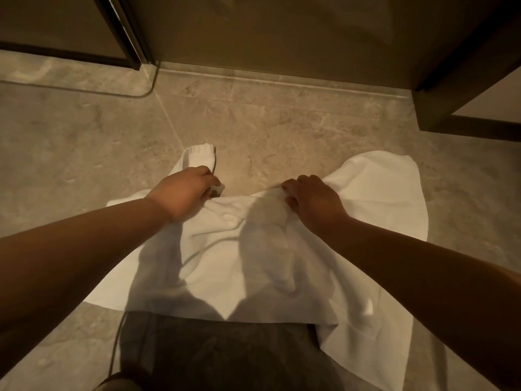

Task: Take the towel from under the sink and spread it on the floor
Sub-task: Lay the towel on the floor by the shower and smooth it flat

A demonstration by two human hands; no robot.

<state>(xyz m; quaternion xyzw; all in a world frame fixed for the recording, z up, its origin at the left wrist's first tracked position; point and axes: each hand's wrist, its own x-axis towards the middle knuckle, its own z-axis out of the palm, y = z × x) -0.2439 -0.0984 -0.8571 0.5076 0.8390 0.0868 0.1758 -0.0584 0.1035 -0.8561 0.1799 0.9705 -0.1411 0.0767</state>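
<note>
A white towel [225, 266] hangs rumpled in front of me over the beige marble floor [267, 131]. My left hand [183, 193] is closed on its far edge at the left, where a corner with a small tag sticks out past the fingers. My right hand [313, 198] pinches the same far edge further right. The towel's right corner [380, 182] spreads out beyond that hand. Its near part drapes over my dark trousers [220, 351]. Whether the cloth touches the floor cannot be told.
A wall with a low skirting [267, 77] runs across the far side. A dark-framed glass door [124, 38] stands at the far left, and a dark cabinet corner [462, 108] juts in at the far right. Open floor lies between them.
</note>
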